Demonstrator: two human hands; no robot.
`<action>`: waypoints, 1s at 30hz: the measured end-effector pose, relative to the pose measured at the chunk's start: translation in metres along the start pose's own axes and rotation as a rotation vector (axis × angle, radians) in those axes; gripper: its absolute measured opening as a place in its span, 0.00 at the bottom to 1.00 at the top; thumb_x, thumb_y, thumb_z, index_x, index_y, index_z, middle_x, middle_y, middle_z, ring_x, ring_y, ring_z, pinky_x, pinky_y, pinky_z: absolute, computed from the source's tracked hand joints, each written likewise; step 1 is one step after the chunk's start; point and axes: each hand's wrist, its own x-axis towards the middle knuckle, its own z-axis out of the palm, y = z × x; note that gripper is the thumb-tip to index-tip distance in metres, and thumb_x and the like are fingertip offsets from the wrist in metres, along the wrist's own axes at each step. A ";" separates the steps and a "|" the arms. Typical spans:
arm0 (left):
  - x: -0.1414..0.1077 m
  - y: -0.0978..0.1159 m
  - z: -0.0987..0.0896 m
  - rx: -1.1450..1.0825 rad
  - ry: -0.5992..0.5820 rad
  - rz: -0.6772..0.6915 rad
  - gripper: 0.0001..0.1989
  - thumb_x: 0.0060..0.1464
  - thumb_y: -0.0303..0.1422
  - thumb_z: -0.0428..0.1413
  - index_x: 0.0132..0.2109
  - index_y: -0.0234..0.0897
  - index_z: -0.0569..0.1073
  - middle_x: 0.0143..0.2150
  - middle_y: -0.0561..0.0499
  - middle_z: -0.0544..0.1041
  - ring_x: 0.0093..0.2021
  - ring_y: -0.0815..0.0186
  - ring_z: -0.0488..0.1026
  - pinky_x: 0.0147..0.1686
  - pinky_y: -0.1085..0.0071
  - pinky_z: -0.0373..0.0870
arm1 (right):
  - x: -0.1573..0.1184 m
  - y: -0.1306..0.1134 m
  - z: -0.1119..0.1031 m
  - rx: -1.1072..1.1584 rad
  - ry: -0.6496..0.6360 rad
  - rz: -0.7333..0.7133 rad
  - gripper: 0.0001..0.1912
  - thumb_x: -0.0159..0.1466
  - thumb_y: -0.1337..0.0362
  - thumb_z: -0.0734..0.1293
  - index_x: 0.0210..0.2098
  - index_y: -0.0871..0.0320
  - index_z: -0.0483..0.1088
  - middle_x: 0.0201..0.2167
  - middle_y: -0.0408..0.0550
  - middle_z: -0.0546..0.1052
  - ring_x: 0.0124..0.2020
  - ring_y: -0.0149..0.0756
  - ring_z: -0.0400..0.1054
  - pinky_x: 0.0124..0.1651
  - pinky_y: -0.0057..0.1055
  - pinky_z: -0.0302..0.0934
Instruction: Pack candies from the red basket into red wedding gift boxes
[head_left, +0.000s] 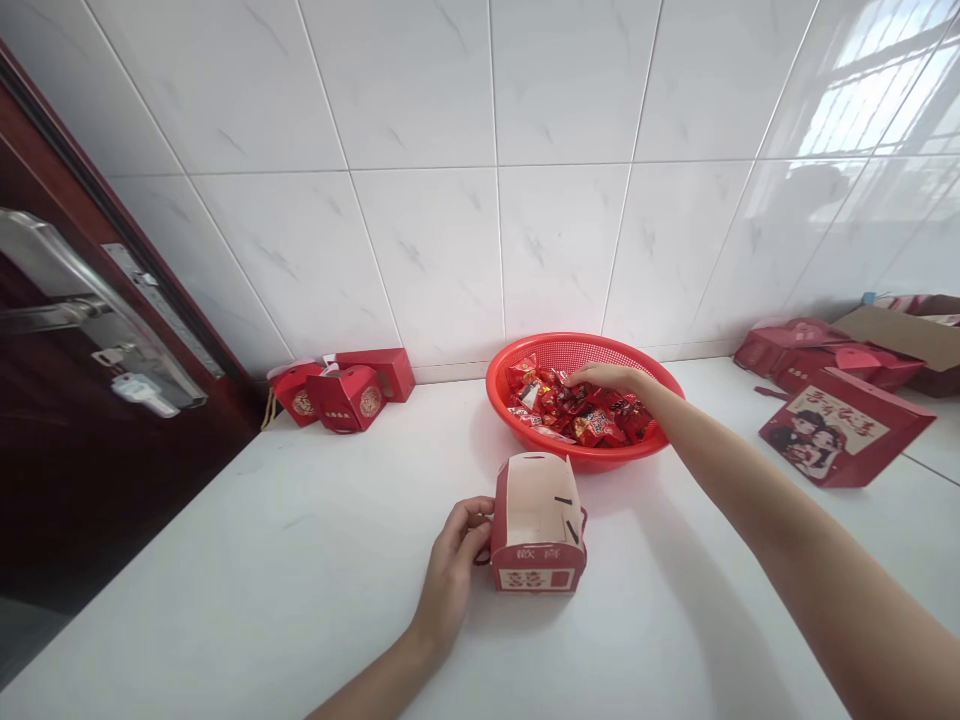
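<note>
A small red box (536, 568) with an open top and a pale inside stands on the white table. At its left side my left hand (459, 550) has its fingers bent around the edge and the dark red cord handle. Behind the box is a red plastic basket (585, 460) holding many red-wrapped candies (600, 422). My right hand (604, 377) reaches into the basket, over the candies; its fingertips point down among the wrappers, and what they hold, if anything, is hidden.
Small red boxes (349, 398) stand by the wall at the left. On the right are a larger red box (844, 430) with a printed couple, flattened red boxes (817, 350) and a cardboard box (900, 335). A dark door (45, 420) borders the table's left.
</note>
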 end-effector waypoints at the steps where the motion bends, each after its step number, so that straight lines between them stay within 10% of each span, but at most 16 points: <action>1: 0.000 0.000 0.000 -0.001 -0.003 -0.001 0.09 0.61 0.40 0.53 0.42 0.42 0.73 0.39 0.53 0.75 0.36 0.66 0.71 0.36 0.73 0.67 | 0.000 0.000 -0.001 0.038 -0.019 -0.029 0.18 0.58 0.48 0.72 0.39 0.55 0.76 0.48 0.53 0.78 0.47 0.50 0.71 0.47 0.42 0.66; 16: 0.002 0.000 -0.001 -0.012 -0.015 0.006 0.10 0.60 0.42 0.54 0.41 0.41 0.74 0.39 0.53 0.75 0.37 0.65 0.70 0.36 0.73 0.67 | -0.037 -0.021 0.015 0.415 -0.119 -0.528 0.22 0.63 0.45 0.69 0.41 0.57 0.79 0.42 0.51 0.81 0.39 0.37 0.75 0.44 0.34 0.70; 24: 0.000 0.004 0.001 0.004 0.001 0.006 0.10 0.60 0.41 0.54 0.41 0.41 0.74 0.41 0.52 0.76 0.39 0.63 0.72 0.37 0.72 0.67 | -0.083 -0.029 0.035 0.351 0.225 -0.345 0.14 0.66 0.54 0.66 0.32 0.58 0.73 0.25 0.43 0.76 0.25 0.30 0.66 0.28 0.28 0.61; 30: 0.000 0.006 0.001 0.004 0.015 -0.006 0.11 0.59 0.41 0.55 0.43 0.41 0.75 0.44 0.51 0.77 0.38 0.63 0.71 0.38 0.71 0.67 | -0.079 -0.013 0.034 0.301 0.182 -0.288 0.11 0.62 0.59 0.68 0.28 0.59 0.74 0.21 0.43 0.76 0.21 0.29 0.64 0.24 0.27 0.58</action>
